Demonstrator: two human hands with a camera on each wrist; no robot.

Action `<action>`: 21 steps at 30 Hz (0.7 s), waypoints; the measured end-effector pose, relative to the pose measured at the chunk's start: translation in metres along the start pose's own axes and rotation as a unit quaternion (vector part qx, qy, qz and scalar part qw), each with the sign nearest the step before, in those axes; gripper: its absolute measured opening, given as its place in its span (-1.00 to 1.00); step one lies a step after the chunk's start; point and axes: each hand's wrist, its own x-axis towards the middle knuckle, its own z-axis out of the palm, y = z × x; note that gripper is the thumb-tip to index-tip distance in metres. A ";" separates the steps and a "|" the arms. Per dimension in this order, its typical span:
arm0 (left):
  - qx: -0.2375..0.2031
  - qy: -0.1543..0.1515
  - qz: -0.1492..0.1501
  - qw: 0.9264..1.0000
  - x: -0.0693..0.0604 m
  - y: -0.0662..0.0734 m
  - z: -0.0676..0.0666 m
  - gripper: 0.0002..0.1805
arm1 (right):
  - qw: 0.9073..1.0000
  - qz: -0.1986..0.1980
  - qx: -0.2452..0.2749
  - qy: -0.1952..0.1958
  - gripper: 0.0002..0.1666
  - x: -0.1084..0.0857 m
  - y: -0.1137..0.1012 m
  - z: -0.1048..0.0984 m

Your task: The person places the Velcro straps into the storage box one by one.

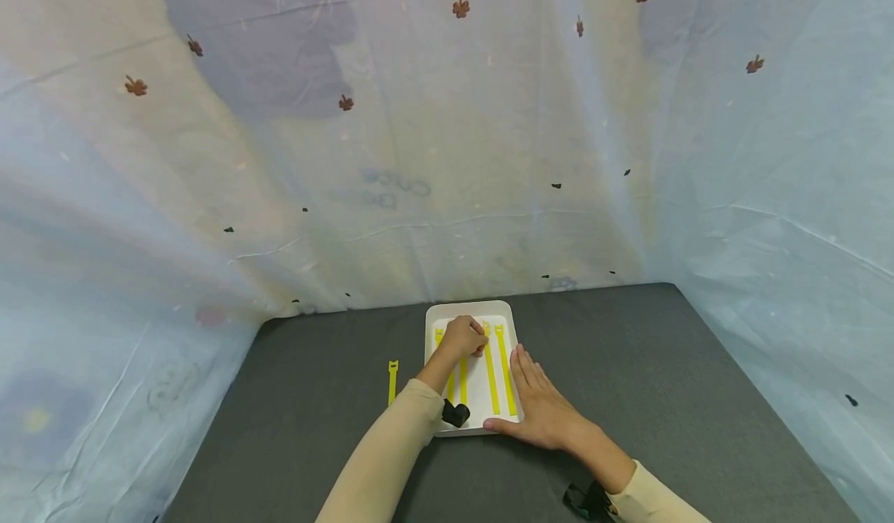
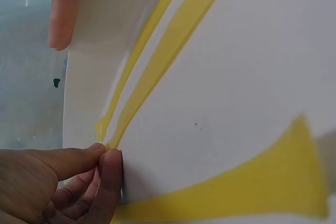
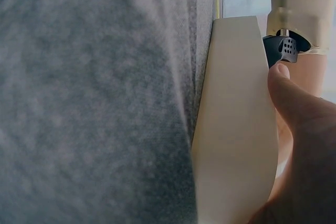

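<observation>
A white tray [image 1: 468, 310] holds several yellow hook-and-loop cable ties, laid roughly lengthwise and side by side. My left hand [image 1: 464, 338] reaches in over the far part and pinches the slotted end of one tie [image 1: 492, 379] between thumb and fingertips. Just right of it lies another tie [image 1: 506, 372]; in the left wrist view a further tie [image 2: 231, 192] spreads across the bottom. My right hand [image 1: 541, 410] rests against the tray's right side, fingers straight and thumb at the near edge. In the right wrist view the thumb [image 3: 296, 98] touches the tray wall [image 3: 236, 108].
One more yellow cable tie [image 1: 393, 382] lies outside the tray on the left, partly hidden by my left sleeve [image 1: 384, 453]. The dark grey table covering [image 1: 663, 375] reaches back to a patterned sheet [image 1: 447, 197] hanging behind and at both sides.
</observation>
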 end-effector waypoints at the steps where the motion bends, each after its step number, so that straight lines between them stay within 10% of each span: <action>1: -0.003 0.000 -0.001 1.000 0.000 0.000 0.000 -0.88 | 1.000 0.001 0.000 0.000 0.57 0.000 0.000 0.000; 21: -0.003 0.004 -0.003 1.000 -0.001 0.000 0.002 -0.84 | 1.000 0.000 -0.001 -0.001 0.57 0.000 0.000 0.001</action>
